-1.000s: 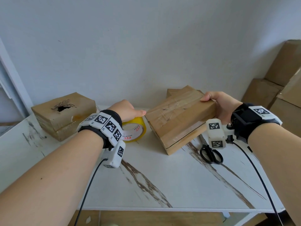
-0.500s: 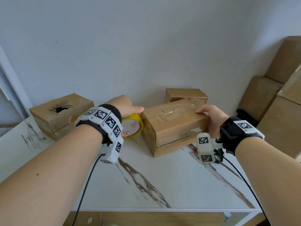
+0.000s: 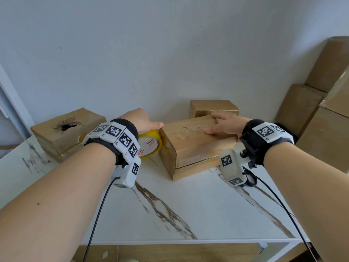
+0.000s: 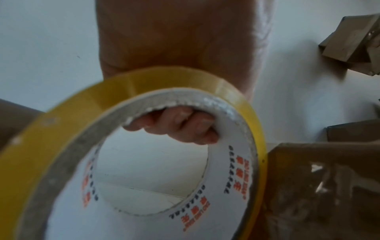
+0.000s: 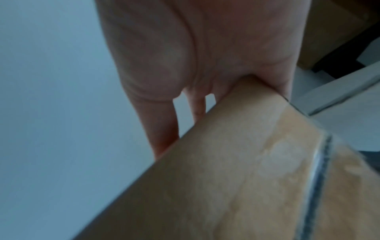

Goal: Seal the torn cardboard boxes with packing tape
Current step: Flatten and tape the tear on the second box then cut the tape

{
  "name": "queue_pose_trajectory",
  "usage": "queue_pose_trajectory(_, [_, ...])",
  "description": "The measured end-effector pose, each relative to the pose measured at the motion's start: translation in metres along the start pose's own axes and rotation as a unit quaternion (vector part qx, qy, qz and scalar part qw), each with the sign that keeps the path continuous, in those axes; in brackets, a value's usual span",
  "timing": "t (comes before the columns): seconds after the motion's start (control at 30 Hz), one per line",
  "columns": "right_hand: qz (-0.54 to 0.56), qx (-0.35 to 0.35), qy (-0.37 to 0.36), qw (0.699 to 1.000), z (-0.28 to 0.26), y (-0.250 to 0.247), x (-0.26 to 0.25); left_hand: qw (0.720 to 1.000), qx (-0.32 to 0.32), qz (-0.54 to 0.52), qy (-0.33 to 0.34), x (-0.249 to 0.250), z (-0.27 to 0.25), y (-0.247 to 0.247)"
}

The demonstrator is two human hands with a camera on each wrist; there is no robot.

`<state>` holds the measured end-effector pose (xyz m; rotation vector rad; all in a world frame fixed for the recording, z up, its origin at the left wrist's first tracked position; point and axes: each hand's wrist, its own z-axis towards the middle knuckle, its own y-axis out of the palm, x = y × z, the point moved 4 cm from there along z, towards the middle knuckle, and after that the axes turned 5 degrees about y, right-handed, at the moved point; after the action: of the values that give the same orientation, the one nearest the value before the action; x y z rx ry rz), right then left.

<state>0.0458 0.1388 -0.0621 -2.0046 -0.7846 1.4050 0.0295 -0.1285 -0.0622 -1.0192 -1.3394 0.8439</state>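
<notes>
A taped cardboard box (image 3: 192, 146) lies flat on the white marble table (image 3: 188, 208). My right hand (image 3: 224, 125) rests flat on its top (image 5: 236, 178) with straight fingers. My left hand (image 3: 143, 121) grips the yellow tape roll (image 3: 151, 144), which stands on edge against the box's left side. In the left wrist view my fingers (image 4: 180, 128) curl through the roll's (image 4: 127, 146) core. A torn box (image 3: 66, 131) with a ragged hole in its top sits at the far left.
A smaller taped box (image 3: 213, 108) stands behind the middle box against the wall. Large cartons (image 3: 321, 114) are stacked at the right. Black scissors (image 3: 249, 178) lie on the table under my right wrist, mostly hidden.
My right hand lowered the tilted box flat onto the table and moved from its right end onto its top. My left hand stayed on the tape roll.
</notes>
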Motion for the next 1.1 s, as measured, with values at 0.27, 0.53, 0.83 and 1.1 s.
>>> queue_pose_trajectory(0.27, [-0.065,0.081,0.019,0.994,-0.010,-0.006,-0.024,1.000,-0.003,0.013,-0.002,0.003,-0.002,-0.001])
queue_pose_trajectory(0.53, [-0.164,0.166,0.084,0.969,-0.002,0.033,-0.031,1.000,-0.003,0.009,0.000,0.000,-0.002,0.000])
queue_pose_trajectory(0.83, [-0.176,0.216,0.009,0.960,0.005,0.019,-0.027,1.000,-0.005,-0.010,0.009,-0.002,-0.002,0.002])
queue_pose_trajectory(1.1, [-0.240,0.134,0.065,0.959,-0.010,0.043,-0.036,1.000,-0.009,-0.014,0.005,0.000,-0.004,0.001])
